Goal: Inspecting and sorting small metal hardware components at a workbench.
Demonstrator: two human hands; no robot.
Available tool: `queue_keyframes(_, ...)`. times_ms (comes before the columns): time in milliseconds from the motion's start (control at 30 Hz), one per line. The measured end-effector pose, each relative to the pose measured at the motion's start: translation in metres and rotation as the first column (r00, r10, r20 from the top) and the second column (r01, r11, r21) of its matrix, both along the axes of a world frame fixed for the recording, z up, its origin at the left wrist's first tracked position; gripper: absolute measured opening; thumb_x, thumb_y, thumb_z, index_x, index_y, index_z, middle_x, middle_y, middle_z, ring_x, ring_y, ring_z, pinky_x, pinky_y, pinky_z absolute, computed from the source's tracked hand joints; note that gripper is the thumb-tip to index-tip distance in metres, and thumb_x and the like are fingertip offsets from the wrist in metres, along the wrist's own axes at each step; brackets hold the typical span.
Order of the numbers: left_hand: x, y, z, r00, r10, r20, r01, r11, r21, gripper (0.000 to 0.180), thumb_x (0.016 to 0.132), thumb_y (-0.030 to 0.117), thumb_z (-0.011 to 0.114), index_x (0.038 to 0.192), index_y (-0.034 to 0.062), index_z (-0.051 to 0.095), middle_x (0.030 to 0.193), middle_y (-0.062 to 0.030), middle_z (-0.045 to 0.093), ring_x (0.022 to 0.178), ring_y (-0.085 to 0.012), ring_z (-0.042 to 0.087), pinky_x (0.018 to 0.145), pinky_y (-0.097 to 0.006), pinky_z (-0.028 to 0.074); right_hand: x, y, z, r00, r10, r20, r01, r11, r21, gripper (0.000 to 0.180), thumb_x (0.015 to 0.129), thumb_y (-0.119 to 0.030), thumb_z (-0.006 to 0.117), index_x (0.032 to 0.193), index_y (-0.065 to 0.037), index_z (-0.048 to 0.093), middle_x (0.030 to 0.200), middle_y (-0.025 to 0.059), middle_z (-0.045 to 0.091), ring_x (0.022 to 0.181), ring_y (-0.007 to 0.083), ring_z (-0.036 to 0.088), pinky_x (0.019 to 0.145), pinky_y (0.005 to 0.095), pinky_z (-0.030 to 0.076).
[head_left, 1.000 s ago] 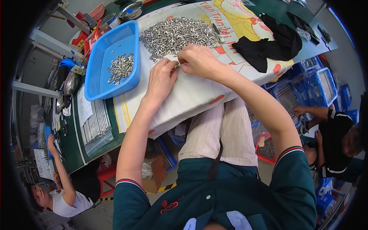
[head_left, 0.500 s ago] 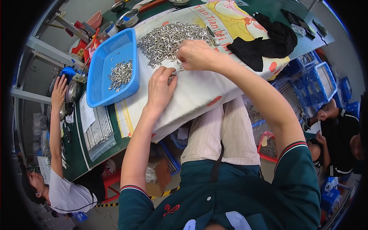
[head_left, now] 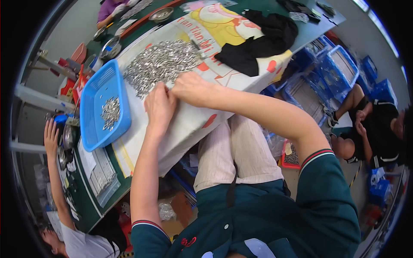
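A wide heap of small silvery metal pins [head_left: 161, 64] lies on a white printed cloth [head_left: 142, 129]. At the heap's near edge my left hand [head_left: 160, 105] is closed, its fingers curled and pressed together. My right hand [head_left: 193, 89] is also closed, right beside the left, with its fingers folded under. What either hand holds is hidden by the fingers. To the left stands a blue plastic basket [head_left: 87, 116] with a smaller batch of the same pins [head_left: 111, 112] inside.
Black cloth [head_left: 241, 58] lies on the table's right side. Bundled metal rods [head_left: 100, 174] lie left of the cloth, metal bowls [head_left: 111, 48] behind the basket. A co-worker's arm [head_left: 56, 172] reaches in from the left. Blue crates [head_left: 342, 64] stand at right, near a seated person.
My hands have come together at the heap's near edge; before, they were slightly apart, the right over the heap. The whole view has shifted, and another person shows at the far side.
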State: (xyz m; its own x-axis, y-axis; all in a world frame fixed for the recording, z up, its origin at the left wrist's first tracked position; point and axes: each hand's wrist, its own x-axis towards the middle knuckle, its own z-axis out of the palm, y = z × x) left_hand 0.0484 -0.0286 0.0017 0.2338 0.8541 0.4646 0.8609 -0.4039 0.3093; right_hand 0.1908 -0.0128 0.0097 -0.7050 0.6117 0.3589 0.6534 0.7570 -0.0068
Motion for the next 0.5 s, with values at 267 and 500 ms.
queue_keyframes(267, -0.007, 0.009, -0.013, 0.981, -0.066, -0.181, 0.057, 0.997, -0.057, 0.007, 0.076, 0.005, 0.053, 0.079, -0.0010, 0.050, 0.073, -0.0214, 0.058, 0.069, -0.0384, 0.055, 0.060, -0.047, 0.040, -0.001, 0.016, -0.023, 0.984, 0.010, -0.177, -0.019, 0.999, -0.048, 0.012, 0.067, -0.017, 0.057, 0.066, -0.008, 0.066, 0.065, 0.0109, 0.063, 0.064, 0.0262, 0.063, 0.049, 0.0390, 0.046)
queue_keyframes(500, -0.012, 0.007, 0.004, 0.958, -0.089, -0.274, 0.086, 0.996, -0.026, 0.016, 0.072, -0.003, 0.049, 0.086, -0.0022, 0.056, 0.076, -0.0204, 0.058, 0.071, -0.0379, 0.055, 0.064, -0.045, 0.041, -0.002, 0.026, -0.018, 0.996, -0.042, -0.076, 0.044, 0.999, 0.029, 0.012, 0.066, -0.017, 0.058, 0.071, -0.010, 0.067, 0.070, 0.0091, 0.065, 0.068, 0.0248, 0.064, 0.052, 0.0385, 0.048)
